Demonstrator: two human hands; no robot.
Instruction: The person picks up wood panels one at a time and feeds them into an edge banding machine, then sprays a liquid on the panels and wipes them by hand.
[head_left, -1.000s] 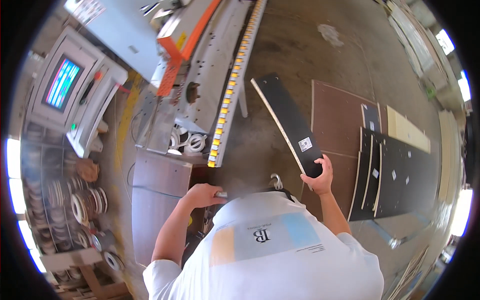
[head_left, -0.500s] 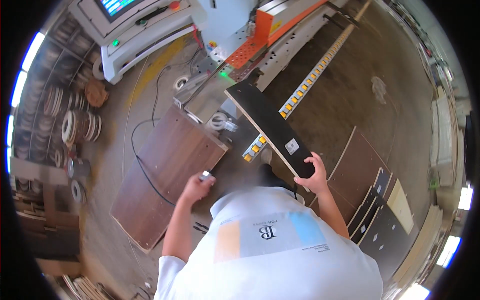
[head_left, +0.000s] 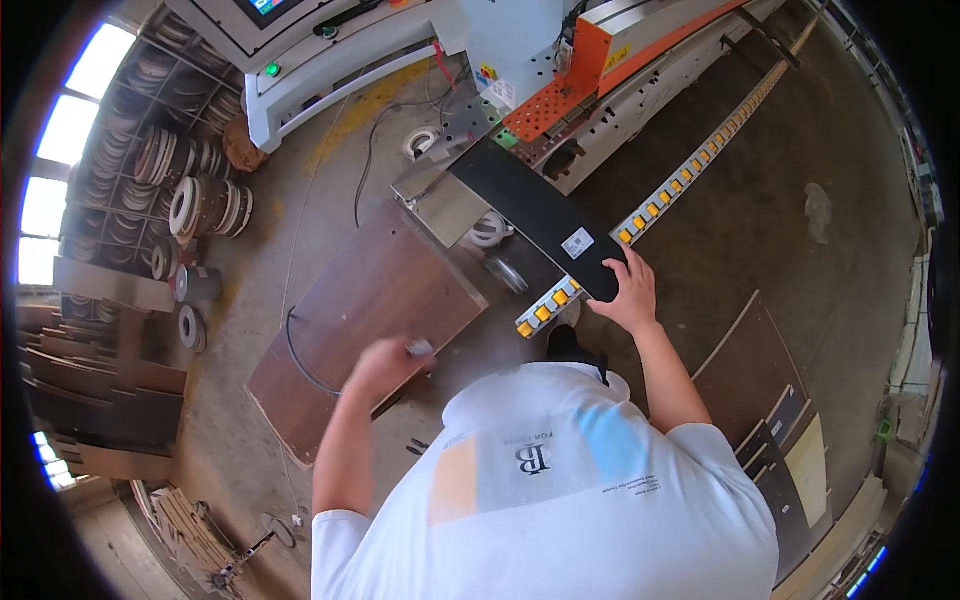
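Note:
A long black board with a white label lies across the roller rail, its far end on the machine's metal table. My right hand grips the board's near end, thumb on the near corner and fingers along the right edge. To the left, my left hand is smeared by motion. It is closed round a small silvery thing, whose kind I cannot make out, beside a brown wood-look panel.
An orange and grey machine with a control panel stands ahead. Tape rolls lie by its table. A black cable crosses the brown panel. Several dark boards lean at right. A rack of edging rolls stands at left.
The black board has come down from a tilt to lie level, its far end now over the metal table. My right hand has moved up with it; my left hand still holds the silvery thing.

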